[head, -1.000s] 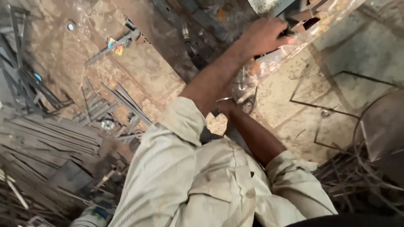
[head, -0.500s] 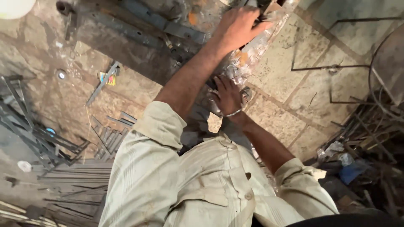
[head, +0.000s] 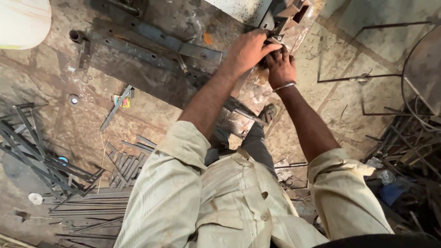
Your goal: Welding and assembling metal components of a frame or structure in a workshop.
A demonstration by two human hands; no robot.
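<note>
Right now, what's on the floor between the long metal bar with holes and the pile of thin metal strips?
In the head view, between the holed bar and the strips lies a short metal strip beside a small colourful packet.

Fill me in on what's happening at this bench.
A person in a pale shirt has both hands together on a metal machine at the top of the view. The left hand grips a part there; the right hand, wearing a bangle, presses just beside it. Cut metal strips lie piled on the floor.

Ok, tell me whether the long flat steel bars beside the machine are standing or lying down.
Lying down: the flat steel bars rest flat along the stone floor.
</note>
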